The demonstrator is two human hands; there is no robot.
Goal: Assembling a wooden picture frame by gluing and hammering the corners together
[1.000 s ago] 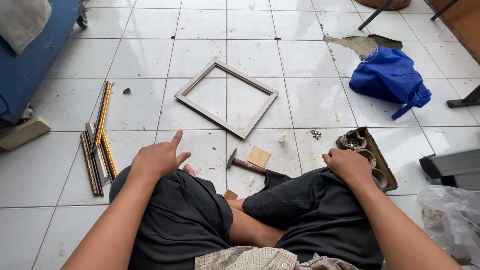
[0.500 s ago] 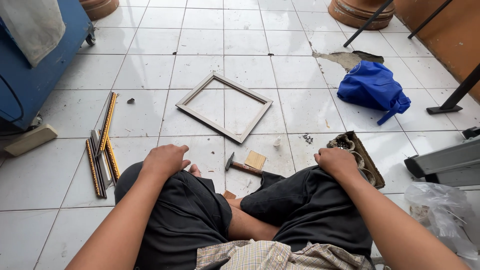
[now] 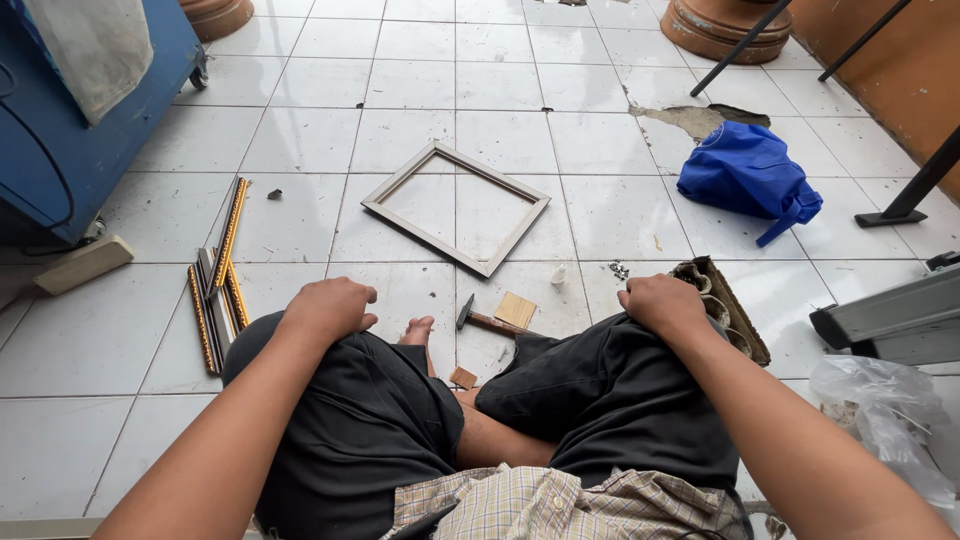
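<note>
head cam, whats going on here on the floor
A person sits cross-legged on a white tiled floor. The left hand rests on the left knee and the right hand on the right knee; neither holds anything. A small hammer lies just ahead of the legs beside a small wooden piece. Farther out lies an empty rectangular frame. Strips of frame moulding lie to the left, and a blue bag to the right.
</note>
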